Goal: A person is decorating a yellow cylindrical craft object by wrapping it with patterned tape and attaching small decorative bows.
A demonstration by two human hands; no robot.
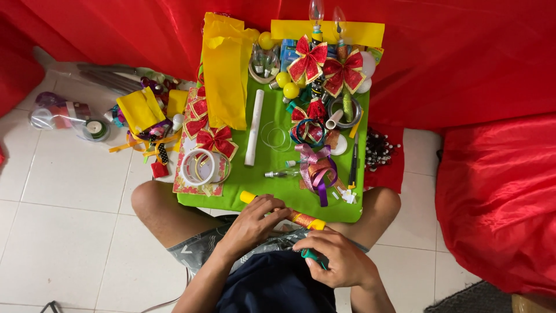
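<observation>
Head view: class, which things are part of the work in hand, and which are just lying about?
In hand:
left hand on the yellow tube
right hand holding a green tool

Lying about:
red bows
white roll
tape rings
yellow bulbs
purple ribbon

Just ahead of the left hand (253, 223), a bare strip of the green board (266, 182) runs forward between the white tube (254, 127) and the clear rings (274, 136). Left of it, tape rolls (200, 167) and red bows (215, 141) block the way. Ahead of the right hand (339, 261), the purple ribbon tangle (317, 168) and black pen (353, 162) crowd the board. Beyond either knee, open floor tiles (69, 232) lie free; red cloth (498, 197) closes off the far right.
</observation>
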